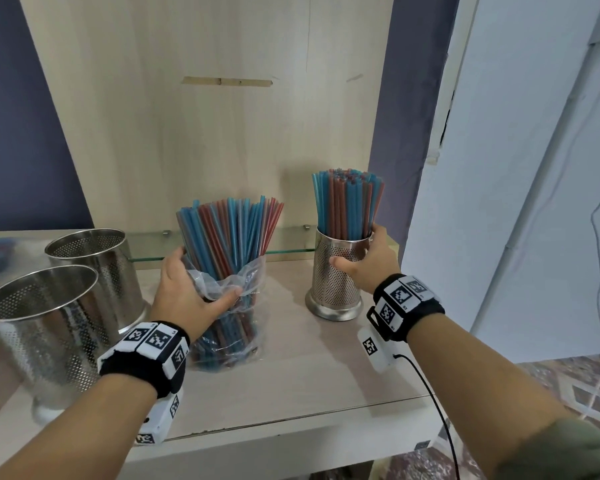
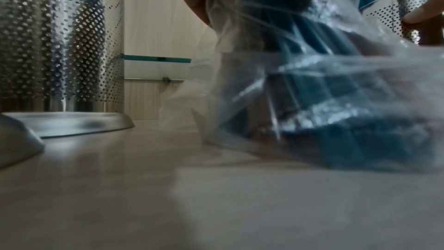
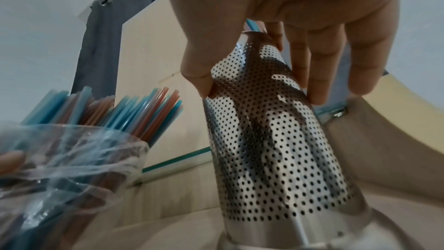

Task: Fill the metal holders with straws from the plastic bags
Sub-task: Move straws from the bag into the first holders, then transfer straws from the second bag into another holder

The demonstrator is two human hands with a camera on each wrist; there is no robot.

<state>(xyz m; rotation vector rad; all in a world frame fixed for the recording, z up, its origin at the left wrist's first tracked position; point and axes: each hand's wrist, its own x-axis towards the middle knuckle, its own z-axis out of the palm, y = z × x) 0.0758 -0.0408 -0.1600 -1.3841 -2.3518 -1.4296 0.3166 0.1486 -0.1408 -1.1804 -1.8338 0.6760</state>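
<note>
On the pale wooden shelf (image 1: 291,382), both hands busy with straws.

My left hand (image 1: 187,292) is wrapped around the clear plastic bag of blue and red straws (image 1: 229,271), standing upright just left of the perforated metal holder (image 1: 336,278), which is already packed with straws. My right hand (image 1: 371,261) grips that holder near its rim, thumb in front. Two empty perforated metal holders (image 1: 94,268) sit further left of it.
</note>
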